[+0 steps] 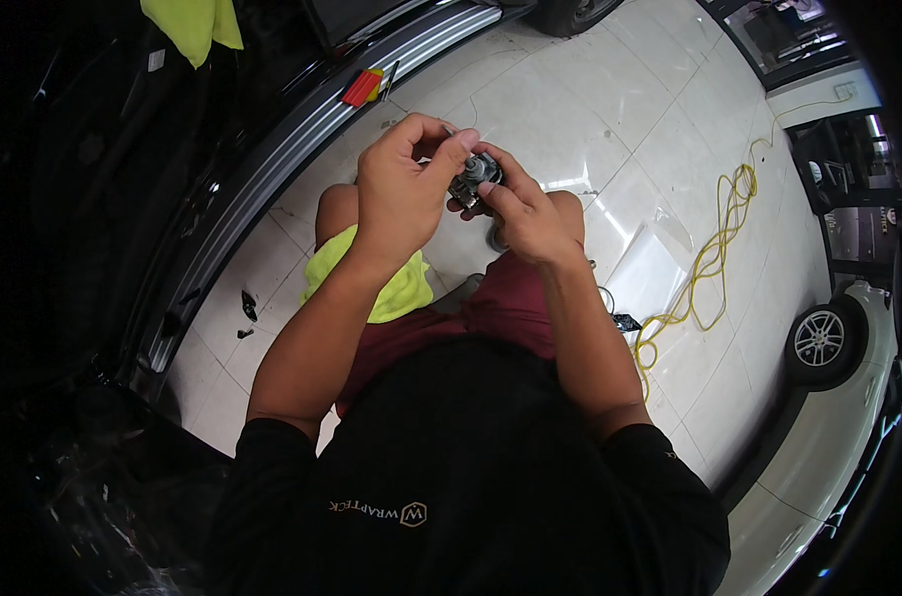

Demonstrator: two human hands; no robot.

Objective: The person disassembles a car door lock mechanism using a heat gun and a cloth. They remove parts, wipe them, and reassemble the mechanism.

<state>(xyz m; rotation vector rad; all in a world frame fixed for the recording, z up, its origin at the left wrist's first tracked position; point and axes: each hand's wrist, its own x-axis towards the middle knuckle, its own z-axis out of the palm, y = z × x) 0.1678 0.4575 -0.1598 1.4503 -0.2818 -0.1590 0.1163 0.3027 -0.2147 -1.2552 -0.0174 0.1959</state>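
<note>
Centrally, a small grey-and-black part (476, 177) was held up between the two hands, above the gap between the knees (568, 212). The right hand (535, 217) gripped it with thumb and fingers; the left hand (401, 184) was narrowed, thumb and forefinger close together at the near upper edge, though whether they pinched a smaller piece could not be told. Slipping seemed the chief risk: with fingertip support alone, the part could have dropped and chipped on the hard tiles (570, 99). Fingers covered much of it, leaving its underside and finer detail hard to make out. Farther out, the yellow cloth (372, 283) on the left thigh, partly hidden by the forearm, could have concealed a fallen fragment, and the black pieces (248, 306) on the floor might have been confused with one. Red and yellow scrapers (362, 87) overlapped on the sill (441, 40); the cord (719, 258), loosely tangled, posed a possible trip hazard. Shadow obscured the dark car (83, 199), and the rim cut off the pale car (819, 437).
</note>
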